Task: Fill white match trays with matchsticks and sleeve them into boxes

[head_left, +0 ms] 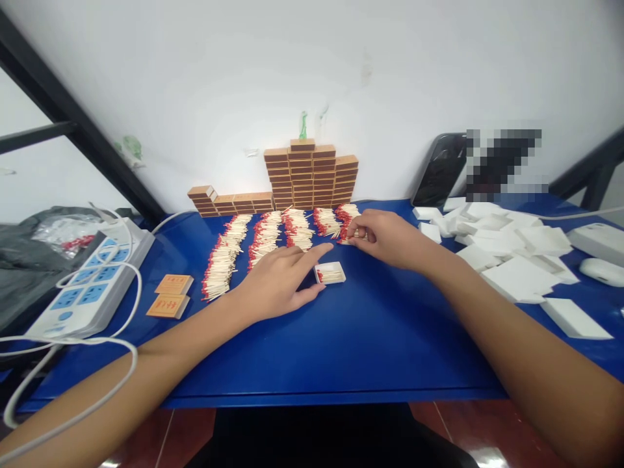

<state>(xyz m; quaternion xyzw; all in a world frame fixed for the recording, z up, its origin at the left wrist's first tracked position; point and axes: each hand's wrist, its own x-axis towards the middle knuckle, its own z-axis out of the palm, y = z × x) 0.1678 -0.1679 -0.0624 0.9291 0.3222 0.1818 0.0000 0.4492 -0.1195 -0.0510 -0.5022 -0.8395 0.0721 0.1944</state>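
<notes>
My left hand (280, 279) rests on the blue table, its thumb and index finger spread around the left end of a small white matchbox tray (336, 280). A few red-tipped matches (327, 276) lie inside that tray. At the far right row of matches (347, 213), my right hand (377, 235) has its fingertips pinched together on some match sticks. More rows of matches (227, 253) run side by side to the left, partly hidden behind my left hand.
Matchboxes (312, 175) are stacked against the wall, with a lower row (244, 201) beside them. White empty trays (517, 240) pile up at right, near a leaning black phone (439, 169). At left are a power strip (92, 279), cables and two orange box sleeves (168, 305).
</notes>
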